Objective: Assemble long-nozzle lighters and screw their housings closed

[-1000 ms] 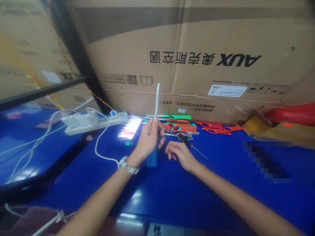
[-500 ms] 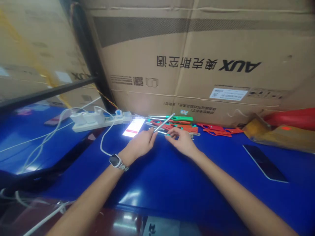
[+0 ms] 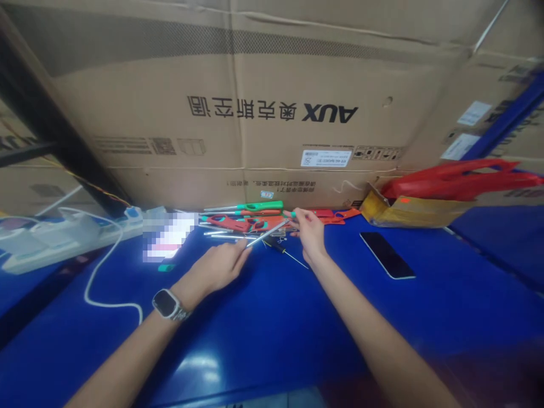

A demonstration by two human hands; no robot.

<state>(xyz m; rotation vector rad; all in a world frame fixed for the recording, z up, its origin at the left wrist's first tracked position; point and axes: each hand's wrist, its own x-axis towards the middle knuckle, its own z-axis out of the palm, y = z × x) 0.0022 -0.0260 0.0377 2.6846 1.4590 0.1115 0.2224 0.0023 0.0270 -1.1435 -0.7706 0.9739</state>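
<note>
My left hand, with a watch on its wrist, is closed around the near end of a thin silver metal tube. The tube slants up to the right. At its far end my right hand has its fingers curled in a pinch; whatever is between them is too small to make out. Just behind the hands lies a pile of long-barrelled lighters with orange and red handles and a green one. Several loose metal tubes lie there too. Below the silver tube is a screwdriver with a dark handle.
A lit phone and a small green piece lie at left, near a white power strip with cables. At right are a dark phone and a yellow box with a red bag. A large carton stands behind.
The view has turned to the right. My right hand has lifted from beside the left hand to the tube's far end, uncovering the screwdriver. The left hand keeps the tube, now lower.
</note>
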